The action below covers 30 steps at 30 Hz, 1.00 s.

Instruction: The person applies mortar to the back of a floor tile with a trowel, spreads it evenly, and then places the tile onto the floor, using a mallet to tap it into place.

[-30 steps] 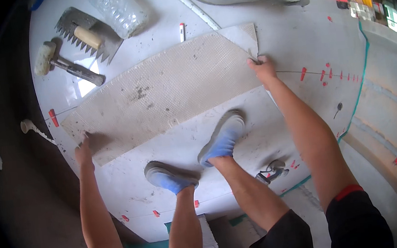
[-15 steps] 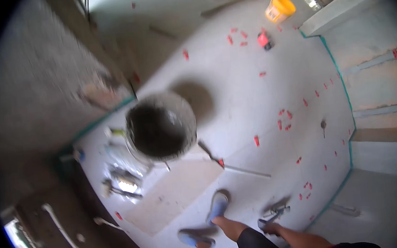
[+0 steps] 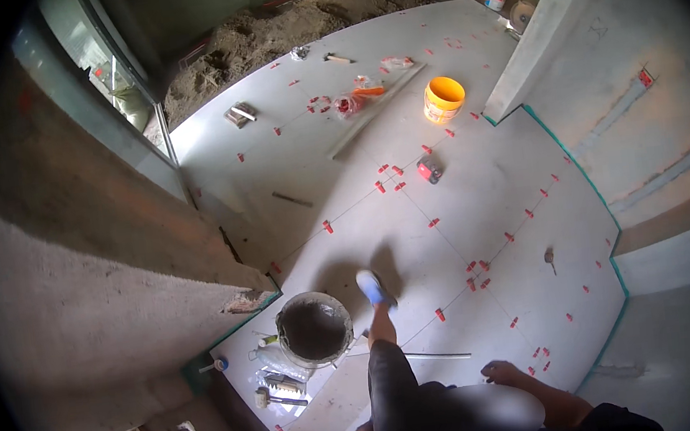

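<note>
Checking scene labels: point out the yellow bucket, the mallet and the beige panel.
Yellow bucket (image 3: 441, 112): head view, on its outer wall.
Mallet (image 3: 262, 398): head view, on its pale head.
Beige panel (image 3: 333, 406): head view, on its upward face.

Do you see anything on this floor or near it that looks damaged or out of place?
Two things. The low wall corner beside the grey bucket looks chipped, its edge ragged rather than straight. Also, a heap of loose soil lies at the far edge of the pale floor, messy beside that smooth surface.
</note>
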Each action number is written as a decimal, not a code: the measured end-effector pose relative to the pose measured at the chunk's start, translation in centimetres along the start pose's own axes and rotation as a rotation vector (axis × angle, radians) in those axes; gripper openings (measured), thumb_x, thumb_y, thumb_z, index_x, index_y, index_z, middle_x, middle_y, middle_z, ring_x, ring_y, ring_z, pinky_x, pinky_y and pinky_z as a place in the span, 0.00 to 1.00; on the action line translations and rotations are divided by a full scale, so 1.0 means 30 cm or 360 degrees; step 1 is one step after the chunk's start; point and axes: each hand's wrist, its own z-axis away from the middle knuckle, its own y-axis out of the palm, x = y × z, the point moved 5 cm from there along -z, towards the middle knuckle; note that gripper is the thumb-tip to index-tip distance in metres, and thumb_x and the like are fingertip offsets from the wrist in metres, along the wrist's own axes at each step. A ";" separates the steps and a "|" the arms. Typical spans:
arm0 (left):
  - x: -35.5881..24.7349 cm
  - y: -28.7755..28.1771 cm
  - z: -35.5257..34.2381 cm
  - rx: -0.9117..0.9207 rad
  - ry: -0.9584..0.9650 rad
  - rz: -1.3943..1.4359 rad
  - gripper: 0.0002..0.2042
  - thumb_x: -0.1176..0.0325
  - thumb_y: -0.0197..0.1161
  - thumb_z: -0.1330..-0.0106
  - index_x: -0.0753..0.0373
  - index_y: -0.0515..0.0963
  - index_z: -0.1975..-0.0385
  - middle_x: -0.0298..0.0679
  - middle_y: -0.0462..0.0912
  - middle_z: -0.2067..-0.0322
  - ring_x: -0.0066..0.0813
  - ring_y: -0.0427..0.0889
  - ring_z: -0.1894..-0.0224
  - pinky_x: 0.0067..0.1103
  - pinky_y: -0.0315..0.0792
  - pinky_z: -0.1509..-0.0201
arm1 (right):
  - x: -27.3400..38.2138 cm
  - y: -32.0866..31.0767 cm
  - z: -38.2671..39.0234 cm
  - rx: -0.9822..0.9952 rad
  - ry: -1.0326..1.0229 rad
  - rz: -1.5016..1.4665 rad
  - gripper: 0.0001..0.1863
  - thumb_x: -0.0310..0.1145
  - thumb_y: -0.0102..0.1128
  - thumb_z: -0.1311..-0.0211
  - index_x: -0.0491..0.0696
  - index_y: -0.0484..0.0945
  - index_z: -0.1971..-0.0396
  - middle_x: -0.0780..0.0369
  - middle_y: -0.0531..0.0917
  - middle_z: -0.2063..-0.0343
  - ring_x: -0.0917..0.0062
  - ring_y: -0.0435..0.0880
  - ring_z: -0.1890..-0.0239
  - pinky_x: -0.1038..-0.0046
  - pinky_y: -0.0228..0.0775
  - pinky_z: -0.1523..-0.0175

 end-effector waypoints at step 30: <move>-2.377 -0.369 -0.765 -0.0588 0.0789 -0.0169 0.09 0.64 0.58 0.41 0.63 0.79 0.73 0.42 0.80 0.75 0.39 0.79 0.73 0.32 0.74 0.70 | 1.632 -1.279 -0.932 -0.0325 0.0039 -0.0036 0.17 0.42 0.65 0.40 0.44 0.79 0.60 0.59 0.84 0.68 0.75 0.85 0.70 0.70 0.76 0.69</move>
